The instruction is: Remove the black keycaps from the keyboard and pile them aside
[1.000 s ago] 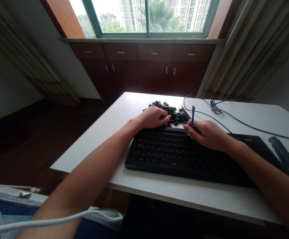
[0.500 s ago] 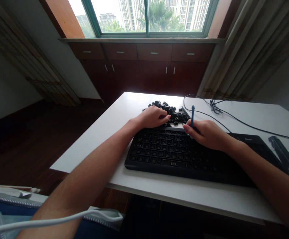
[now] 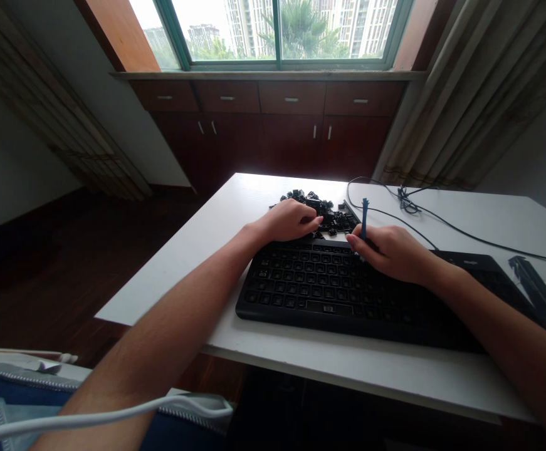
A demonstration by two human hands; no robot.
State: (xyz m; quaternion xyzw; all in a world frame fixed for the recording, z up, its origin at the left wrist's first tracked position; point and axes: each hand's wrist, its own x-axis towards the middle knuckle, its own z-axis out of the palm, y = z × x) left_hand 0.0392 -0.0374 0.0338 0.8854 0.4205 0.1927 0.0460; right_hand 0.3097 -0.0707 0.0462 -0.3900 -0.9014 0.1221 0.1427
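Observation:
A black keyboard lies on the white table, with its keycaps removed. My left hand rests on the keyboard's far left edge, fingers curled down beside a pile of loose black keycaps; what the fingers hold, if anything, is hidden. My right hand grips a thin blue tool, which stands upright with its lower end at the top rows of the keyboard.
A black cable runs across the far right of the table. A long black strip lies at the right edge. Dark wood cabinets stand under the window beyond. A white cord crosses my lap.

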